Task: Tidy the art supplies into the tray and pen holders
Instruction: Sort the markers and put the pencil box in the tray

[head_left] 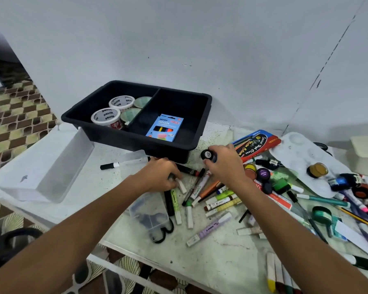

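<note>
Low in the frame's centre, loose markers point(208, 205) are scattered over the white table point(210, 257), with a clear plastic case point(150, 213) lying just to their left. Just above them, a white-capped marker point(181, 185) is gripped in the curled fingers of the left hand point(159, 175), while a small black-lidded paint pot point(208, 155) is pinched by the right hand point(225, 164). In the upper centre, four tubs point(106, 116) and a blue pencil box point(165, 128) are held in separate compartments of the black tray point(136, 139).
</note>
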`<state>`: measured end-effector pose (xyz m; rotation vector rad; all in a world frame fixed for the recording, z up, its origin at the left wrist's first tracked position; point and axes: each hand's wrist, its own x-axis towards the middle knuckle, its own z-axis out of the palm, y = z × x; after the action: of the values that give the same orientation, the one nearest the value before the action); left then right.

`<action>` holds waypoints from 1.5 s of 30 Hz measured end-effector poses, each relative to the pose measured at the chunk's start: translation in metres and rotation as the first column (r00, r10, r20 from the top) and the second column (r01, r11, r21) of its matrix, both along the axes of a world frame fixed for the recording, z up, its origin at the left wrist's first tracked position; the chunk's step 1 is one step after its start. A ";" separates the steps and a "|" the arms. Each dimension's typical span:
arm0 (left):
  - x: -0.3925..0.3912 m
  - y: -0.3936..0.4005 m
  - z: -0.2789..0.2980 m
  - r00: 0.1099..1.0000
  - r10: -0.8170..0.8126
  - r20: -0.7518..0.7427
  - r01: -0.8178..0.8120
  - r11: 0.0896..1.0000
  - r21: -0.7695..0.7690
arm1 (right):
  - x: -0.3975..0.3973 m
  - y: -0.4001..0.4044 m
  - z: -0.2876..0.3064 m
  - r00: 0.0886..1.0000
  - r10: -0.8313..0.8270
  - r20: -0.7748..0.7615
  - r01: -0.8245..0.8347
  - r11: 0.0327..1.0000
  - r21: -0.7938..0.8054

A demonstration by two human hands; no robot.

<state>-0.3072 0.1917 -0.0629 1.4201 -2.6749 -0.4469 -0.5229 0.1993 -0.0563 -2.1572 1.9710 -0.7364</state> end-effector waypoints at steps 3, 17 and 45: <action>-0.001 0.001 0.000 0.999 -0.034 0.024 0.034 0.999 -0.005 | 0.003 -0.018 -0.002 0.980 0.013 -0.200 -0.008 1.000 0.021; -0.012 0.001 0.002 0.998 -0.036 0.042 0.038 0.998 -0.057 | 0.006 0.027 -0.004 0.951 0.280 0.128 -0.291 0.954 0.075; -0.028 0.050 0.022 0.832 0.119 -0.542 -0.106 0.993 0.054 | 0.010 0.111 0.000 0.996 0.070 0.047 -0.080 0.949 0.305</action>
<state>-0.3355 0.2416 -0.0405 1.2112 -2.1220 -0.7422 -0.5132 0.3105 -0.0566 -2.0058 1.8327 -0.4188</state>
